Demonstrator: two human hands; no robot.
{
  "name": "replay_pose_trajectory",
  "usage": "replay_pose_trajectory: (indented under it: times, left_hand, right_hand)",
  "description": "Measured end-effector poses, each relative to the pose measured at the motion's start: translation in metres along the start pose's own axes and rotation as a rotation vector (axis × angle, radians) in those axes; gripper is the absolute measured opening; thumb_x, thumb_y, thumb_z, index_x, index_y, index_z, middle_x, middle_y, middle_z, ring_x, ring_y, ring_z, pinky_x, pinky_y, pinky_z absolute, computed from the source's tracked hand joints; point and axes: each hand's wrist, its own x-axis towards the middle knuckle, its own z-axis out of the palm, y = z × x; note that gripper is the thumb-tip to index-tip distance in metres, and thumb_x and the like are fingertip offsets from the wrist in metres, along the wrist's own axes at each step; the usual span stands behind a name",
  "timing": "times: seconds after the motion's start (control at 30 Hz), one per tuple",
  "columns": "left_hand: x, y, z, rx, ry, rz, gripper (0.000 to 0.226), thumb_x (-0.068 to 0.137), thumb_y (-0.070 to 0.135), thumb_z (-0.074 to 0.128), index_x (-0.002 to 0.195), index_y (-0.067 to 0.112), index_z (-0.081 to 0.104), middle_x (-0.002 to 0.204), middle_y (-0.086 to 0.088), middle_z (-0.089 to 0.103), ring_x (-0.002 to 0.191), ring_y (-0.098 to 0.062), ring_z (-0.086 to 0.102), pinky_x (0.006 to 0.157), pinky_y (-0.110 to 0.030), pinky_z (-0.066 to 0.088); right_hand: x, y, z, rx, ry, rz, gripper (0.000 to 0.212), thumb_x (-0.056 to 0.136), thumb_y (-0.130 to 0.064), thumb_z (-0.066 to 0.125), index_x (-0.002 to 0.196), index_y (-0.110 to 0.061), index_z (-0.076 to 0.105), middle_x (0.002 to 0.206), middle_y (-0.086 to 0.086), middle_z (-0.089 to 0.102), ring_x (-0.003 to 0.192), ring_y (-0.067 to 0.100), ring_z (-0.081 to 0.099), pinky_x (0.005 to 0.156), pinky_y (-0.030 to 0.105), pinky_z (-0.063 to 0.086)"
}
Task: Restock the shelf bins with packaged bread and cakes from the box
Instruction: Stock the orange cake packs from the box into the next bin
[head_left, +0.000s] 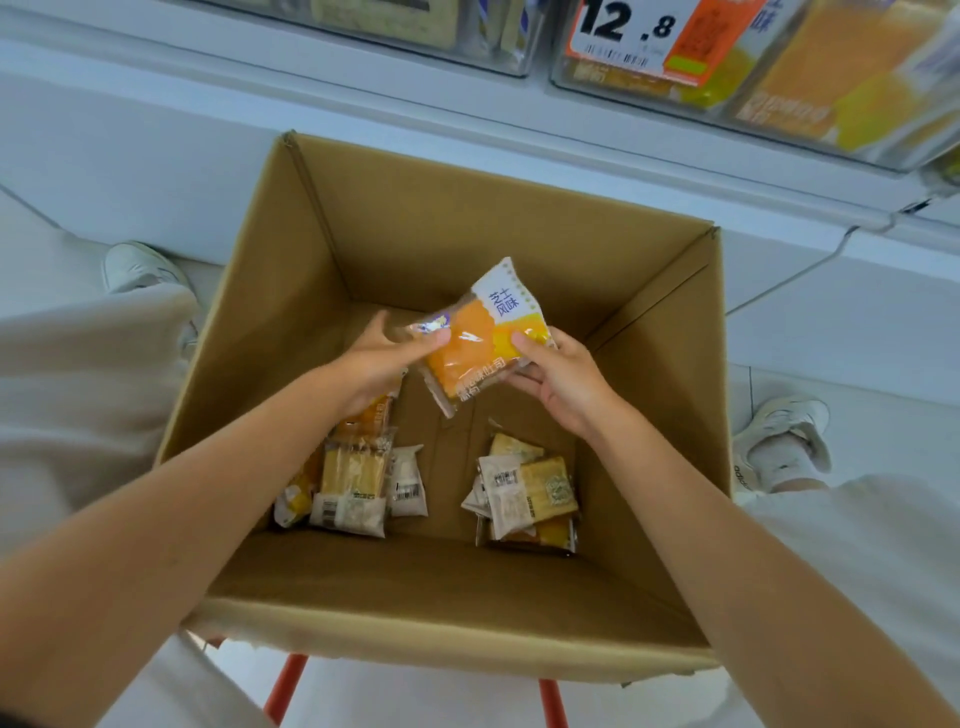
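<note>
**Bread packet held in both hands over an open box**

A person is holding a glossy plastic packet (478, 343) of orange-yellow sliced bread inside a deep, plain brown cardboard box (467, 218), above the middle of its floor. The left hand (382, 358) is pinching the packet's left edge between thumb and curled fingers. The right hand (563, 382) is gripping its right corner, thumb on top. The packet's white panel is showing "芝士风味".

Two small heaps of crinkled packets are lying on the box floor, the left heap (353, 483) toward the near-left corner and the right heap (524, 493) toward the near-right. Bare cardboard is showing between them and along the far wall.

Beyond the box's far rim, clear shelf bins (779, 93) are holding yellow packs behind a white-and-orange price tag (618, 26) printed "12.8".
</note>
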Motion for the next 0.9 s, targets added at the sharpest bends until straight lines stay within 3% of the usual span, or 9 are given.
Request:
replay_pose_trajectory:
  times: [0.07, 0.17, 0.23, 0.33, 0.4, 0.53, 0.73, 0.83, 0.9]
  left_hand:
    - [-0.001, -0.011, 0.007, -0.229, -0.226, -0.165, 0.075, 0.064, 0.033, 0.082, 0.131, 0.015, 0.054, 0.132, -0.009, 0.063, 0.112, -0.022, 0.064, 0.093, -0.041, 0.054]
    - [0.005, -0.018, 0.009, -0.267, -0.177, -0.134, 0.055, 0.069, 0.018, 0.080, 0.119, 0.012, 0.059, 0.112, -0.012, 0.070, 0.083, -0.017, 0.071, 0.058, -0.028, 0.057]
    - [0.009, -0.022, 0.003, -0.195, -0.078, -0.115, 0.042, 0.079, 0.014, 0.076, 0.118, 0.015, 0.059, 0.105, -0.007, 0.070, 0.082, -0.015, 0.069, 0.061, -0.029, 0.055]
    - [0.016, -0.035, -0.008, -0.112, 0.053, -0.150, 0.030, 0.088, 0.011, 0.070, 0.116, 0.014, 0.059, 0.106, -0.006, 0.069, 0.088, -0.015, 0.066, 0.075, -0.032, 0.055]
    - [0.020, -0.044, -0.013, -0.079, 0.089, -0.158, 0.023, 0.089, 0.011, 0.068, 0.111, 0.013, 0.061, 0.109, -0.009, 0.069, 0.088, -0.017, 0.065, 0.085, -0.037, 0.053]
    - [0.031, -0.055, -0.021, -0.048, 0.143, -0.158, 0.023, 0.087, 0.017, 0.072, 0.108, 0.017, 0.062, 0.113, -0.009, 0.070, 0.100, -0.023, 0.067, 0.098, -0.045, 0.051]
    - [0.046, -0.061, -0.019, -0.046, 0.184, -0.152, 0.027, 0.088, 0.021, 0.071, 0.113, 0.019, 0.062, 0.117, -0.007, 0.069, 0.110, -0.025, 0.063, 0.103, -0.047, 0.047]
    - [0.050, -0.060, -0.016, -0.060, 0.248, -0.088, 0.035, 0.093, 0.020, 0.066, 0.126, 0.012, 0.059, 0.122, -0.008, 0.066, 0.107, -0.022, 0.062, 0.082, -0.031, 0.050]
    - [0.051, -0.053, -0.015, -0.056, 0.321, -0.006, 0.034, 0.094, 0.019, 0.065, 0.127, 0.010, 0.058, 0.121, -0.009, 0.065, 0.104, -0.021, 0.062, 0.075, -0.027, 0.049]
  right_hand:
    - [-0.002, 0.007, -0.001, 0.121, -0.039, 0.058, 0.035, 0.094, -0.016, 0.062, 0.126, -0.004, 0.054, 0.115, 0.016, 0.068, 0.100, 0.026, 0.069, 0.091, 0.039, 0.056]
    - [-0.011, 0.019, -0.005, -0.123, -0.037, 0.058, 0.045, 0.092, -0.033, 0.063, 0.132, -0.014, 0.052, 0.121, 0.005, 0.066, 0.109, 0.021, 0.065, 0.090, 0.033, 0.055]
    - [-0.017, 0.040, -0.017, -0.591, -0.055, 0.102, 0.061, 0.088, -0.040, 0.067, 0.142, -0.026, 0.042, 0.133, -0.007, 0.053, 0.119, 0.013, 0.054, 0.086, 0.026, 0.048]
    - [-0.010, 0.097, -0.035, -1.596, -0.399, 0.248, 0.087, 0.082, -0.040, 0.072, 0.152, -0.036, 0.021, 0.158, 0.004, 0.020, 0.145, 0.030, 0.018, 0.113, 0.049, 0.028]
    - [-0.001, 0.130, -0.040, -1.854, -0.523, 0.224, 0.083, 0.085, -0.033, 0.070, 0.152, -0.034, 0.020, 0.161, 0.009, 0.008, 0.147, 0.036, 0.010, 0.117, 0.051, 0.020]
    - [0.026, 0.136, -0.041, -1.638, -0.308, -0.051, 0.079, 0.086, -0.029, 0.069, 0.150, -0.030, 0.023, 0.160, 0.008, 0.012, 0.145, 0.034, 0.020, 0.116, 0.045, 0.029]
    - [0.058, 0.136, -0.043, -1.628, -0.165, -0.082, 0.081, 0.090, -0.040, 0.063, 0.154, -0.037, 0.013, 0.163, 0.003, -0.010, 0.149, 0.029, -0.013, 0.120, 0.057, 0.000]
    - [0.061, 0.128, -0.040, -1.394, -0.079, -0.050, 0.075, 0.085, -0.036, 0.070, 0.146, -0.027, 0.027, 0.151, 0.007, 0.032, 0.140, 0.030, 0.029, 0.115, 0.050, 0.027]
    - [0.061, 0.100, -0.031, -1.121, -0.048, 0.036, 0.060, 0.082, -0.034, 0.074, 0.132, -0.027, 0.042, 0.130, 0.000, 0.053, 0.114, 0.020, 0.054, 0.093, 0.038, 0.050]
